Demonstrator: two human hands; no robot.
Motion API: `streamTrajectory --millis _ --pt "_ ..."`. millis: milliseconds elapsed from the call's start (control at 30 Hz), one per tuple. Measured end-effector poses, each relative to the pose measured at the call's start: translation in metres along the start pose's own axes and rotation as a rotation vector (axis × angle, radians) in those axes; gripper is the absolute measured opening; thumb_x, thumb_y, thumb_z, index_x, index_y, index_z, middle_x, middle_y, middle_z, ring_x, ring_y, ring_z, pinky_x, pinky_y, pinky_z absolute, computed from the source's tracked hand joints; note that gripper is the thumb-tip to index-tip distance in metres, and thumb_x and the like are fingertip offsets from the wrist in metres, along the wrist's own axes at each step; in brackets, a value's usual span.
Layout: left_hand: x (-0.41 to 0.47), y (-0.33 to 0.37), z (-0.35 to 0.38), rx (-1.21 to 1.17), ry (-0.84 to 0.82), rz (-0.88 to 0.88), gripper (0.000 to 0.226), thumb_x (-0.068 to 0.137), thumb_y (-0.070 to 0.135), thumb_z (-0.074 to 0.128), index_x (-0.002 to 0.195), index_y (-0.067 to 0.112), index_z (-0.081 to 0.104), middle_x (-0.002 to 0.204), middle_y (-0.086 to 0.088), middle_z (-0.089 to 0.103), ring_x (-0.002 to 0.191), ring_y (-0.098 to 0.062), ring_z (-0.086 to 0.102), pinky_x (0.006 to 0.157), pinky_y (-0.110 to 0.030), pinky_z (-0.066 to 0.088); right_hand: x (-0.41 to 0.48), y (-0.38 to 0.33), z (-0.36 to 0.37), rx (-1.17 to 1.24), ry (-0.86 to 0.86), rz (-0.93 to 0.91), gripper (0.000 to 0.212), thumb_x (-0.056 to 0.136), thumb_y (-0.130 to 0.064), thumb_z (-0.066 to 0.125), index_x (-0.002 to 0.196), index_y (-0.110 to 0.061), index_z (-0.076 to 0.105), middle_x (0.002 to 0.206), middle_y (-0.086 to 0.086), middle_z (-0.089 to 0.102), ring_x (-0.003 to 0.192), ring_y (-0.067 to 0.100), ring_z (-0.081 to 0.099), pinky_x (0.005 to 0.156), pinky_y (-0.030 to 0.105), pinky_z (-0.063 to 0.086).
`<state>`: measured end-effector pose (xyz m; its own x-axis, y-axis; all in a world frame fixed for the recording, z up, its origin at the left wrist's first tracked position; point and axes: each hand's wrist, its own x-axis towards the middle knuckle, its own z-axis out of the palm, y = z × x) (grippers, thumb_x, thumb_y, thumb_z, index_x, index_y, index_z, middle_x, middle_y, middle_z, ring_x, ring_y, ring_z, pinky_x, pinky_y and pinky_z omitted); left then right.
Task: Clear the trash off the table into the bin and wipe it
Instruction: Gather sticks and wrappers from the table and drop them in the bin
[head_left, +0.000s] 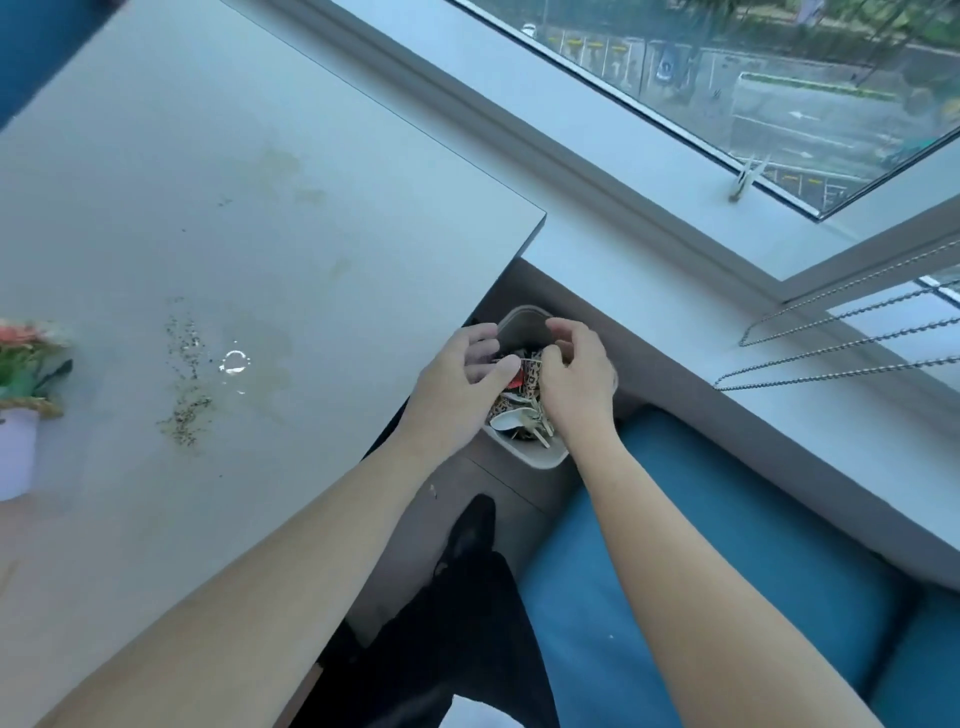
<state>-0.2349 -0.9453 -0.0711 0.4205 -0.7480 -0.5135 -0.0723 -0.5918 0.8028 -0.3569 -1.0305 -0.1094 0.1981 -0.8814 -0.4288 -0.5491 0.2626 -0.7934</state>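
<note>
Crumpled trash (531, 375) clutched by curled left grip (467, 374) and right grip (576, 376), held over white bin (543, 458), its long axis pointed away from the person, beside tabletop (260, 156)

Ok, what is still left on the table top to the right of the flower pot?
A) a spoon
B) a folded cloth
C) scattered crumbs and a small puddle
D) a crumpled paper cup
C: crumbs and a small clear puddle lie on the table; the wrappers are over the bin.
</note>
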Motion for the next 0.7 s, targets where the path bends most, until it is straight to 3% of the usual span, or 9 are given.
streamTrajectory --millis 100,167,267,333,433,600,700 --pt "-0.034 0.01 -0.037 -0.047 0.095 0.061 0.05 0.096 0.039 0.069 0.142 0.04 0.048 0.13 0.02 0.062 0.105 0.007 0.064 0.09 -0.015 0.048 -0.032 -0.037 0.002 0.026 -0.033 -0.121 0.041 0.098 -0.013 0.05 0.136 -0.029 0.055 0.123 -0.018 0.061 0.096 -0.013 0.057 0.08 -0.002 0.038" --pt "-0.055 0.009 -0.065 -0.064 0.178 0.085 0.052 0.095 0.038 0.071 0.141 0.042 0.047 0.129 0.021 0.061 0.106 0.004 0.065 0.09 -0.017 0.05 -0.05 -0.057 0.011 -0.004 -0.1 -0.227 0.047 0.097 -0.017 0.052 0.143 -0.03 0.049 0.126 -0.018 0.058 0.108 -0.005 0.056 0.097 0.014 0.044" --pt "-0.083 -0.004 -0.109 -0.048 0.295 0.102 0.058 0.093 0.04 0.074 0.143 0.041 0.046 0.132 0.021 0.057 0.11 -0.002 0.064 0.085 -0.015 0.051 -0.072 -0.083 0.037 -0.091 -0.188 -0.401 0.053 0.097 -0.019 0.055 0.148 -0.026 0.044 0.153 -0.01 0.044 0.133 0.011 0.045 0.118 0.037 0.035" --pt "-0.102 -0.017 -0.135 -0.005 0.362 0.109 0.06 0.091 0.041 0.076 0.144 0.04 0.047 0.134 0.019 0.055 0.112 -0.002 0.062 0.086 -0.018 0.053 -0.089 -0.1 0.059 -0.144 -0.226 -0.5 0.056 0.097 -0.018 0.056 0.151 -0.023 0.042 0.161 -0.002 0.036 0.148 0.013 0.031 0.123 0.034 0.025" --pt "-0.13 -0.037 -0.169 0.048 0.456 0.107 0.063 0.089 0.041 0.077 0.145 0.037 0.048 0.135 0.015 0.051 0.113 -0.001 0.059 0.089 -0.023 0.053 -0.12 -0.119 0.094 -0.199 -0.291 -0.608 0.062 0.097 -0.017 0.058 0.155 -0.017 0.036 0.162 0.005 0.032 0.152 0.016 0.022 0.12 0.025 0.019" --pt "-0.183 -0.077 -0.226 0.074 0.576 0.101 0.066 0.086 0.041 0.08 0.144 0.034 0.049 0.133 0.013 0.049 0.114 0.0 0.058 0.089 -0.021 0.052 -0.179 -0.137 0.155 -0.248 -0.48 -0.703 0.068 0.098 -0.02 0.059 0.158 -0.018 0.028 0.165 0.004 0.025 0.153 0.019 0.018 0.123 0.043 0.027" --pt "-0.214 -0.107 -0.255 0.074 0.627 0.085 0.066 0.085 0.042 0.08 0.143 0.033 0.05 0.133 0.011 0.048 0.115 -0.002 0.057 0.089 -0.024 0.053 -0.215 -0.141 0.192 -0.304 -0.539 -0.756 0.07 0.098 -0.022 0.06 0.159 -0.019 0.026 0.167 0.003 0.022 0.154 0.021 0.016 0.124 0.045 0.025"
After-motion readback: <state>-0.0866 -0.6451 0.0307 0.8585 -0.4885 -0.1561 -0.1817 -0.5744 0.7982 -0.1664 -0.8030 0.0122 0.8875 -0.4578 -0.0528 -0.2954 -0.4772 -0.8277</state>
